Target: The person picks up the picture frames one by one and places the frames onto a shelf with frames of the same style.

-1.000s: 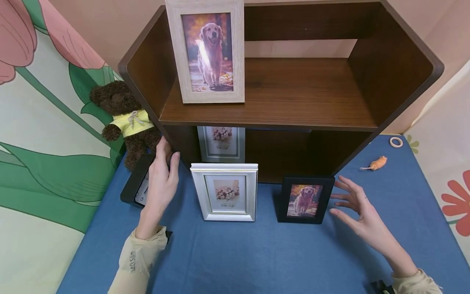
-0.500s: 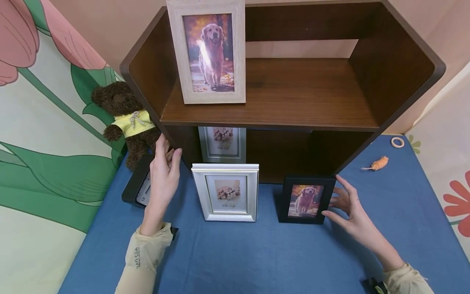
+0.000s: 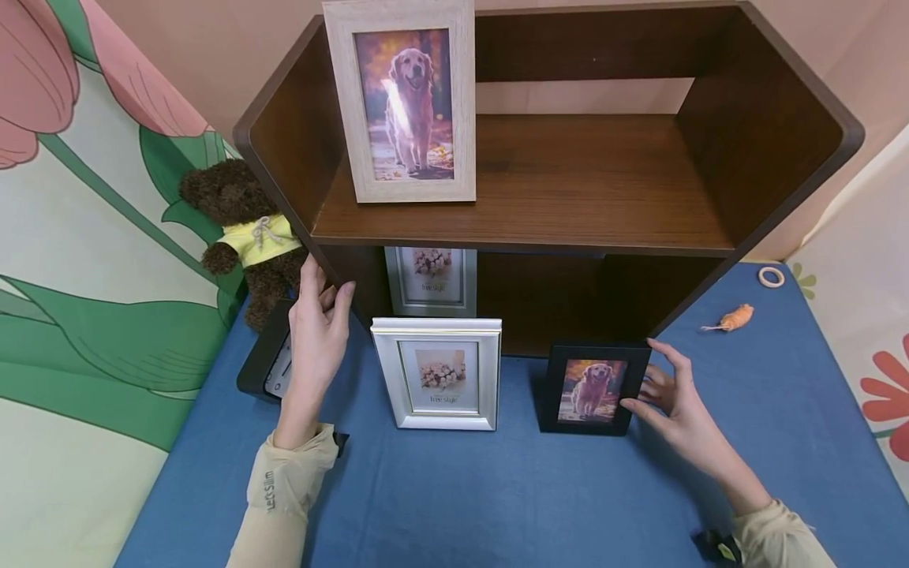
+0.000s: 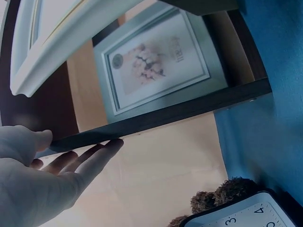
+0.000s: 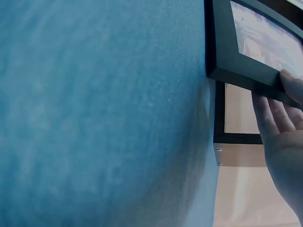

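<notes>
the pale wooden rectangular frame [image 3: 408,102] stands in the dark brown wooden shelf [image 3: 568,181]; the small black rectangular photo frame [image 3: 595,390] is on the blue cloth-covered worktop [image 3: 440,505], not lifted yet. the right hand [image 3: 682,414] has its grip clamped on the black frame's edge, the left hand [image 3: 316,327] on the shelf's side. one second ago, the right hand had no thumb on it.

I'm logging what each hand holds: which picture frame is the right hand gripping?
The black frame on the blue cloth: the right hand pinches its edge. The other three frames are lighter, unheld.
</notes>
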A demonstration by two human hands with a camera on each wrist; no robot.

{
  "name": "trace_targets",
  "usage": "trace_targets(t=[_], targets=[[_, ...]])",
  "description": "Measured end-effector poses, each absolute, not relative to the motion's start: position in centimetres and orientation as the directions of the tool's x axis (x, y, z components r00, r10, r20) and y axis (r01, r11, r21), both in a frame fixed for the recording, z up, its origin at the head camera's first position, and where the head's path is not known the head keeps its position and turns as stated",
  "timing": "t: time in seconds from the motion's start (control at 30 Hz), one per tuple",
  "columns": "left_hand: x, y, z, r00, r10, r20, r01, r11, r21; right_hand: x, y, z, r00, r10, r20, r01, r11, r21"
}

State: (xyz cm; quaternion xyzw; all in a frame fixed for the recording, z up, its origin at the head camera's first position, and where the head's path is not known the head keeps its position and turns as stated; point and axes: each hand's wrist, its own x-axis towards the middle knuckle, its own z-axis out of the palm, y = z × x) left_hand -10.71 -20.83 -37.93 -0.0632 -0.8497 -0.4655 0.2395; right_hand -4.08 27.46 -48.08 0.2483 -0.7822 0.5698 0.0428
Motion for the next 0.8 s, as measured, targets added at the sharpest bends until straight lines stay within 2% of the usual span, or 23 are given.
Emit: trace_targets(t=[0.23,0.47,0.8], targets=[[-10.89,-20.78,-38.08,-0.862,-0.114,0.494,0.346,0.580,0.738,-4.73,28.00,-48.54,-0.846,-0.390,0.363,-0.389,-0.013,-0.921],[-11.06,-20.79,-38.41,-0.835,-0.096,0.542,0.391,0.590,0.707,-4.89,28.44,-48.74,-0.860,-0.408,0.308,-0.314,-0.052,-0.948],[-10.96,-20.66,-38.41,-0.836,-0.093,0.540,0.386,0.601,0.700,-5.01,28.41,-48.83,-0.852,-0.412,0.324,-0.286,-0.153,-0.946]])
